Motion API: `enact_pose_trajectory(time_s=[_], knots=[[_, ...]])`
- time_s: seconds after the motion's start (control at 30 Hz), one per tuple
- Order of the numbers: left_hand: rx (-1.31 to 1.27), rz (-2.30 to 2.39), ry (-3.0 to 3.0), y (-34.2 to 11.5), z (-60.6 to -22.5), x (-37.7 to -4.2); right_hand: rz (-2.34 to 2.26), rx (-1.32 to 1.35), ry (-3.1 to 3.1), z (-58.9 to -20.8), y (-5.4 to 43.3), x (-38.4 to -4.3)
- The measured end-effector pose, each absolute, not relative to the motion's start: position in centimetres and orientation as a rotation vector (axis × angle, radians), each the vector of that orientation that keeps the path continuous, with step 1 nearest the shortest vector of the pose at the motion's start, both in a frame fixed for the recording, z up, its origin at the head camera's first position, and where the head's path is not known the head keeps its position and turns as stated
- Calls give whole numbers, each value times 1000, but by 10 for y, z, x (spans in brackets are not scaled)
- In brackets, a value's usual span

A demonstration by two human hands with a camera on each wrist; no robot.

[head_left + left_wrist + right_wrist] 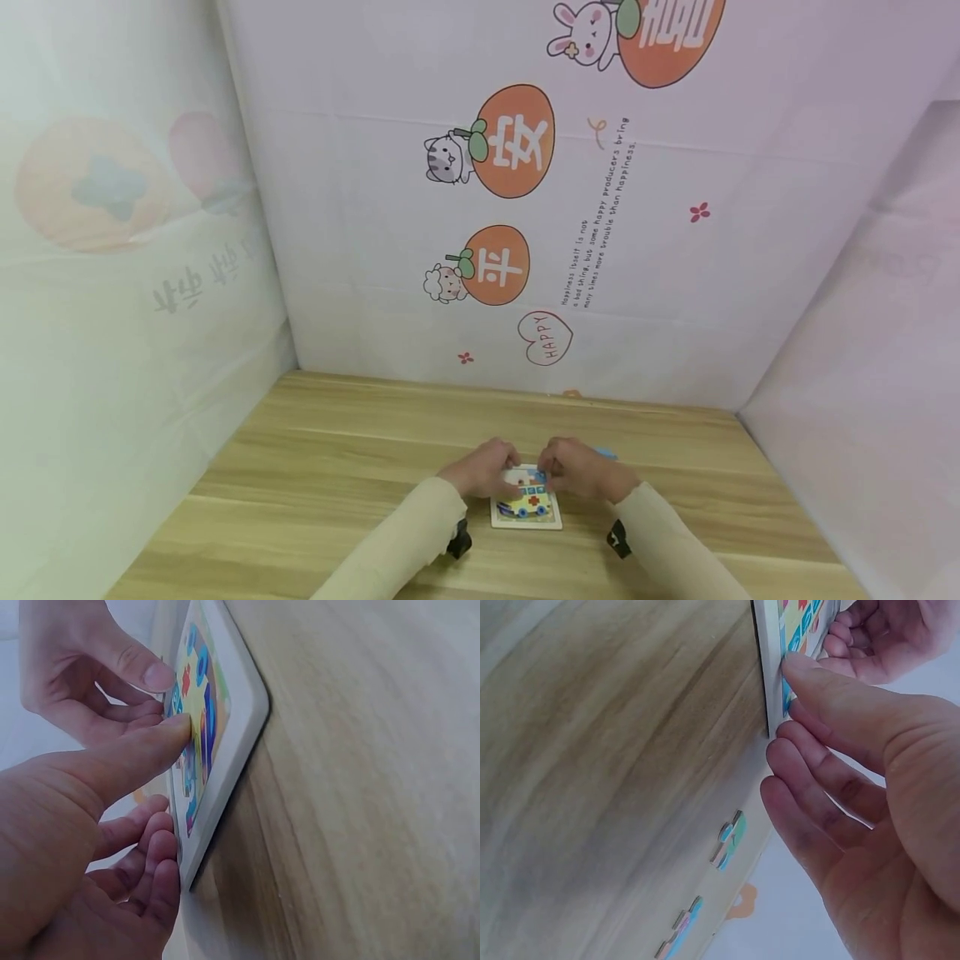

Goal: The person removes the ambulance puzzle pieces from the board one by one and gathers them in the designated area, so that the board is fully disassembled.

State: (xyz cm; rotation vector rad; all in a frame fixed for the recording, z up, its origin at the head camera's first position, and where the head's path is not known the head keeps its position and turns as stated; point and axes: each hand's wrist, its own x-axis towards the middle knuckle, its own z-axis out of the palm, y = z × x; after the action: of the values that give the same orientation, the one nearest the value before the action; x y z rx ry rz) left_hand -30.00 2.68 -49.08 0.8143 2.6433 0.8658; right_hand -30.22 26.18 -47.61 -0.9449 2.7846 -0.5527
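A jigsaw puzzle (pixel 534 502) with a white frame lies on the wooden table, its picture a yellow ambulance with blue wheels and a red cross. My left hand (pixel 482 468) holds it from the left, the thumb (pixel 161 742) pressed on the picture and the fingers bent at the frame's edge. On the right, my right hand (pixel 581 468) has its thumb (pixel 806 666) on the picture by the far right corner, with the other fingers curled at the frame's rim. Both hands partly cover the puzzle's far half.
Two loose puzzle pieces, one green and blue (pixel 729 841) and one blue and pink (pixel 680 928), lie beyond the right hand. White printed cloth walls (pixel 390 250) enclose the wooden table (pixel 337 442) at the back and both sides.
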Motion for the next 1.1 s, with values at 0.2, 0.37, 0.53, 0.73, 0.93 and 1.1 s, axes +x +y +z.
enact_pose_trajectory(time_s=[0.2,0.37,0.53,0.73,0.93,1.1], knots=[[807,854,2655,34,-493,-301,-607,-969,2759,-475,261,-305],[861,825,2673,44,-496,-302,-677,-1010,2727,-476,261,-306],[894,819,2674,51,-497,-303,-730,-996,2705,-477,262,-307],[891,839,2667,53,-496,-304,-722,-966,2708,-479,263,-309],[874,841,2658,53,-496,-305,-691,-943,2721,-480,264,-309],[847,854,2647,53,-498,-306,-685,-951,2728,-480,264,-310]])
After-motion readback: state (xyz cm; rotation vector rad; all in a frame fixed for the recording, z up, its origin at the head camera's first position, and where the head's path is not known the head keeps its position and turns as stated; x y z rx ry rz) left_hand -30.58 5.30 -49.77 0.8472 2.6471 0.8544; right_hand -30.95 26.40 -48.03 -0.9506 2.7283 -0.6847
